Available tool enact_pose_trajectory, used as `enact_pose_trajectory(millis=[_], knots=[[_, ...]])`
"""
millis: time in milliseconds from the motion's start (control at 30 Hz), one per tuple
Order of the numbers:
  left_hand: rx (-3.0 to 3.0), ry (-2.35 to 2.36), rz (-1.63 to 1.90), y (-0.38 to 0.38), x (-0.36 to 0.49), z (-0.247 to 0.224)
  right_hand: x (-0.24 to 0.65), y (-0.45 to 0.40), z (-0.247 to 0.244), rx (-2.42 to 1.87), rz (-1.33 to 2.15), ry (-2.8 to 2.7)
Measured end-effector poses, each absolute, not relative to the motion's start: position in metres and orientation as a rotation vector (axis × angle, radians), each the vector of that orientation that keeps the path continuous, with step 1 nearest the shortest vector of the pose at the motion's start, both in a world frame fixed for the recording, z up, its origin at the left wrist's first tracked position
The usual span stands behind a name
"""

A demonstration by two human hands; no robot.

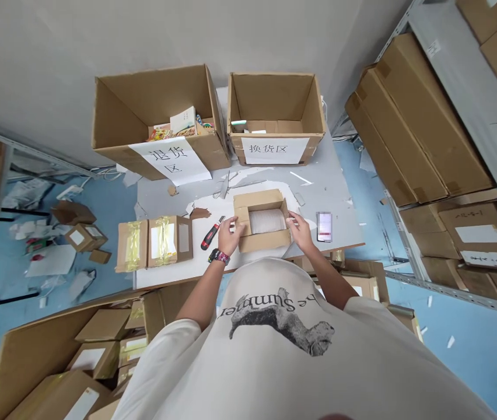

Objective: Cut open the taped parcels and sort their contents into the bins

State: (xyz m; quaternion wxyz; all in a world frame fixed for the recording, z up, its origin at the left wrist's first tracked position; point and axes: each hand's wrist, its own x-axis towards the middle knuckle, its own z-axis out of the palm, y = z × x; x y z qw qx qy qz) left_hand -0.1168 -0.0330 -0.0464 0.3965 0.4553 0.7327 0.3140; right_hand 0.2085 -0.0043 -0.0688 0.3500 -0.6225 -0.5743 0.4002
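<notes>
A small open cardboard box (262,228) stands near the front of the grey table (331,192), with a white soft package (267,221) lying inside. My left hand (232,235) grips the box's left flap, and my right hand (300,230) holds its right edge. Left of the box lies a red and black utility knife (212,232). Further left are two taped cardboard boxes (132,245) (163,241). A phone (324,226) lies to the right of my right hand.
Two large open cartons stand at the table's back edge, one (156,116) holding books and packages, the other (275,116) holding a few small items. Cartons fill the shelves (419,116) on the right. Another carton (69,356) of small boxes sits lower left, and scraps litter the blue floor (100,198).
</notes>
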Motion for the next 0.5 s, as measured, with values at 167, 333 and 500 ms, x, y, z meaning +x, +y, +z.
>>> enact_pose_trajectory(millis=[167, 333, 500], knots=[[1.249, 1.940, 0.642, -0.048, -0.109, -0.047, 0.209, -0.011, -0.071, -1.583, 1.089, -1.567], [1.242, 1.909, 0.454, -0.064, -0.118, -0.047, 0.207, -0.022, -0.080, -1.635, 1.092, -1.613], [1.327, 1.920, 0.332, -0.065, -0.121, -0.049, 0.200, -0.026, -0.091, -1.872, 1.062, -1.492]])
